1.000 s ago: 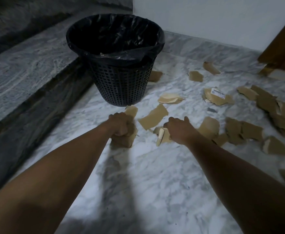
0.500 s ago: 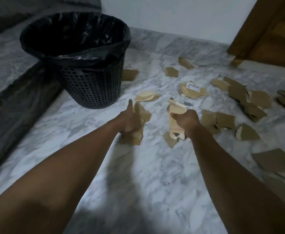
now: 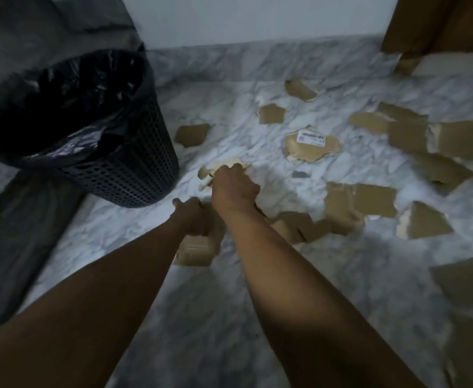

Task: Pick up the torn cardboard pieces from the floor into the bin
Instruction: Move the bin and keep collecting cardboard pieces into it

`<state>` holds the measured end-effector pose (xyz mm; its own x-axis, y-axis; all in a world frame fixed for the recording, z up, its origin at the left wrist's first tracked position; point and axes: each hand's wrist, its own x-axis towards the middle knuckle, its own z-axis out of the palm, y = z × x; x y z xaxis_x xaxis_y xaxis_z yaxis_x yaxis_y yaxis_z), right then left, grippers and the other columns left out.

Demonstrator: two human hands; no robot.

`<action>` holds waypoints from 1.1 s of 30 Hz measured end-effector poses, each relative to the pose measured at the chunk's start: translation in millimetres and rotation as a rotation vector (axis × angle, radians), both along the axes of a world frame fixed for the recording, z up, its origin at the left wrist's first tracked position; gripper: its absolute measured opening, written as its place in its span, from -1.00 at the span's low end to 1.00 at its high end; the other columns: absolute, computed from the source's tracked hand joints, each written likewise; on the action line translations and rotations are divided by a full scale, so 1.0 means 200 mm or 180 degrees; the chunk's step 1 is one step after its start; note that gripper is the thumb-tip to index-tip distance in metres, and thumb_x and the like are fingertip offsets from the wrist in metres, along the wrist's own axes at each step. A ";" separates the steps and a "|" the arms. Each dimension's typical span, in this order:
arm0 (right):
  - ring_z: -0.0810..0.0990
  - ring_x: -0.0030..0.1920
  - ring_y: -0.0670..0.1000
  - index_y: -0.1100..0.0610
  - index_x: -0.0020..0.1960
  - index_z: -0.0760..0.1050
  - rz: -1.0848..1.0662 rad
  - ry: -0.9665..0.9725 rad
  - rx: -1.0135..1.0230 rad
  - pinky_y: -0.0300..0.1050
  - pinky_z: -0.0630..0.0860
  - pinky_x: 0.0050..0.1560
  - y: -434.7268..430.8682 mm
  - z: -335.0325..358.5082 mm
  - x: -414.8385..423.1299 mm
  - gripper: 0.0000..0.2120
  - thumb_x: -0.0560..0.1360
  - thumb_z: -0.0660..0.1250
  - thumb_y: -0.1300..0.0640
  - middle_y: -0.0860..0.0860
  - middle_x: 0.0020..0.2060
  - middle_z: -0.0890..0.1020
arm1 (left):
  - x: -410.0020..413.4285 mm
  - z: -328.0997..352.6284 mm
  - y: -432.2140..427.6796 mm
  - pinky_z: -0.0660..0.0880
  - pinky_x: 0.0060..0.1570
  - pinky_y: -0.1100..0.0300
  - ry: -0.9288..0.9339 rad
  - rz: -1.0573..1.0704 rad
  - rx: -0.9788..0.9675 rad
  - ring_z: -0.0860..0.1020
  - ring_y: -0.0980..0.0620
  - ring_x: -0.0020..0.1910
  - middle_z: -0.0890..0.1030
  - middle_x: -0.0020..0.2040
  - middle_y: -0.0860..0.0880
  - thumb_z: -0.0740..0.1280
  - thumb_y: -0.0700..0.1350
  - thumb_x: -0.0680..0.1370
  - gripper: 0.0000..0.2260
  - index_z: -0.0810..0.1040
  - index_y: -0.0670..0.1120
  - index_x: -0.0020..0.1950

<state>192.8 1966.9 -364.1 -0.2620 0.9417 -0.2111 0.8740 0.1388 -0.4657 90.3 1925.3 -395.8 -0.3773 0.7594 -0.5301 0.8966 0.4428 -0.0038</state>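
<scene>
A grey-veined white marble floor [image 3: 229, 303] fills the view. A black perforated plastic bin with a black liner [image 3: 134, 175] stands at ten o'clock. Torn brown cardboard pieces [image 3: 361, 203] lie scattered from twelve to four o'clock. At centre, the left hand [image 3: 192, 219] wraps its fingers round a stack of brown cardboard scraps [image 3: 196, 252]. The right hand [image 3: 234, 189] curls over a pale torn piece [image 3: 229, 163] near the bin; whether it is pinching the piece is unclear. The small white printed label [image 3: 311, 138] at one o'clock is unreadable.
</scene>
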 end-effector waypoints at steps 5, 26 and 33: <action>0.58 0.19 0.19 0.19 0.29 0.37 -0.0474 0.1433 -0.0371 0.00 0.52 0.07 0.18 0.02 0.08 -0.54 0.48 0.46 0.17 0.17 0.20 0.57 | -0.10 -0.04 0.05 0.45 0.15 -0.03 -0.0012 0.0067 0.0043 0.49 -0.18 0.22 0.52 0.19 -0.13 0.56 0.03 0.29 -0.39 0.44 -0.11 0.26; 0.57 0.11 0.16 0.16 0.07 0.49 -0.0575 -0.0549 -0.0226 -0.11 0.40 -0.08 -0.16 -0.06 0.49 -0.72 0.48 0.30 -0.02 0.12 0.06 0.57 | -0.16 -0.04 0.51 -0.13 0.44 -0.38 -0.0372 -0.2285 0.0213 -0.34 -0.28 0.53 -0.40 0.56 -0.06 0.50 0.16 0.42 -0.30 0.39 -0.04 0.48; 0.33 0.30 0.25 0.09 0.37 0.34 -0.0166 -0.1222 -0.0756 0.11 0.40 0.24 -0.22 -0.17 0.46 -0.41 0.43 0.46 -0.03 0.16 0.29 0.35 | -0.12 -0.07 0.63 0.35 0.27 -0.22 -0.0464 -0.2094 -0.0077 0.13 -0.33 0.35 0.12 0.45 -0.15 0.53 0.22 0.34 -0.29 0.43 0.00 0.41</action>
<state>284.7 1922.1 -397.2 -0.0762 0.8653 -0.4955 0.9926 0.0185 -0.1202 67.2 2051.0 -409.7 0.2366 0.7938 -0.5603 0.9716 -0.1945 0.1347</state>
